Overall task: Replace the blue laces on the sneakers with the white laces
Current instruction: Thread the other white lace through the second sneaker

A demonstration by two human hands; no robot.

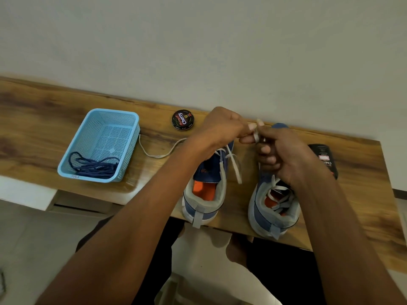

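Observation:
Two blue sneakers stand heels toward me on the wooden shelf: the left sneaker and the right sneaker. A white lace is threaded in the left sneaker; its long end trails left across the wood toward the basket. My left hand and my right hand meet above the gap between the shoes, and both pinch a section of this white lace between their fingertips. More white lace lies bundled inside the right sneaker. The blue laces lie in the light blue basket.
A round black shoe polish tin sits by the wall behind my left hand. A black polish bottle lies right of the right sneaker. The shelf's front edge runs just under the sneaker heels; the wall is close behind.

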